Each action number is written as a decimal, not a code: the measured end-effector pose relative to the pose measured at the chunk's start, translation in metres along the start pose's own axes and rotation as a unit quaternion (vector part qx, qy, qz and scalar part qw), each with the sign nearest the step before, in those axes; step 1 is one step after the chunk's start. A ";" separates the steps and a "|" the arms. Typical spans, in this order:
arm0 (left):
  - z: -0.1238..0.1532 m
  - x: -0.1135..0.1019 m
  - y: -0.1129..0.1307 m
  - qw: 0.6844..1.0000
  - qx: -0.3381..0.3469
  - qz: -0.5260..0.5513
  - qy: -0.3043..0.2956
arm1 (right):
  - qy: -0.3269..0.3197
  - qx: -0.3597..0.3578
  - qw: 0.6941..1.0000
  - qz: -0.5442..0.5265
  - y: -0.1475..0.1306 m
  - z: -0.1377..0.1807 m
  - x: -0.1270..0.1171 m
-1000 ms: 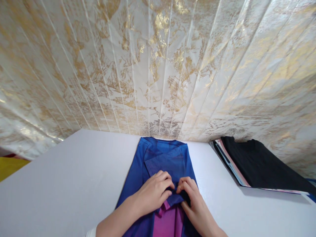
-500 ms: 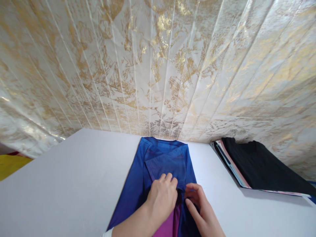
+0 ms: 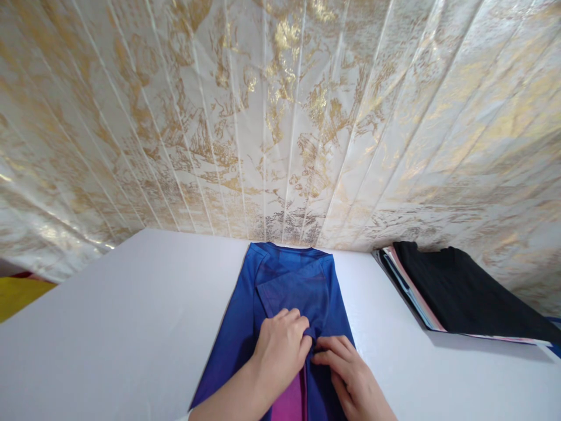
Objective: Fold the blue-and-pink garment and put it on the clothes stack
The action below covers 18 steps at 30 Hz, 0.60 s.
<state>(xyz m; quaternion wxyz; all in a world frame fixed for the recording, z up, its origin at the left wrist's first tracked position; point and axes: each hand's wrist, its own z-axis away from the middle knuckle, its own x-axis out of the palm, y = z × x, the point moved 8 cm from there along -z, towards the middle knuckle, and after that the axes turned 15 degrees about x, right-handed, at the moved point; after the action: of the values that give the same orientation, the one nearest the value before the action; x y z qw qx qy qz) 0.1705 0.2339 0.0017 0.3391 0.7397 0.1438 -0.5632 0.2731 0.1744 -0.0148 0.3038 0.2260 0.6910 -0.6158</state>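
A blue shirt (image 3: pixel 234 327) with a purple and magenta lower part lies on the white table, its neckline at the far end. One sleeve (image 3: pixel 293 289) is folded across its upper middle. My left hand (image 3: pixel 283 345) is closed on a bunched bit of the shirt at the center, knuckles up and fingertips hidden. Just right of it, my right hand (image 3: pixel 350 371) has its fingers bent onto the dark blue cloth, close to the left fingers. Its thumb is mostly tucked under the hand. A magenta strip of the shirt shows below my hands.
On the right of the white table (image 3: pixel 131 327) lies a stack of folded garments, a black shirt (image 3: pixel 464 292) on top. Yellow cloth (image 3: pixel 24 297) shows beyond the left edge. A white and gold patterned sheet (image 3: pixel 272 117) hangs behind the table.
My right hand has moved left and its spread fingers have closed in on the cloth beside my left hand. The left hand has shifted slightly left, still on the shirt.
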 end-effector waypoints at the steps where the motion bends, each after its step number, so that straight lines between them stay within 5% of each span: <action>1: 0.001 0.001 0.001 1.000 -0.003 0.007 0.003 | 0.001 0.004 1.000 -0.003 0.001 0.000 0.000; 10: 0.015 0.014 0.017 1.000 0.014 0.027 -0.005 | 0.079 0.064 0.992 -0.078 0.022 0.002 -0.006; 18: 0.035 0.032 0.033 0.987 0.144 -0.007 -0.076 | 0.062 0.050 0.997 0.005 0.021 0.002 -0.004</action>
<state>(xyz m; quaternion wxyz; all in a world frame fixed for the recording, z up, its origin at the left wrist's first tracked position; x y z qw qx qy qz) 0.1751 0.1814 -0.0213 0.2351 0.7349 0.0404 -0.6348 0.2907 0.1759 -0.0270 0.2514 0.2820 0.6758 -0.6329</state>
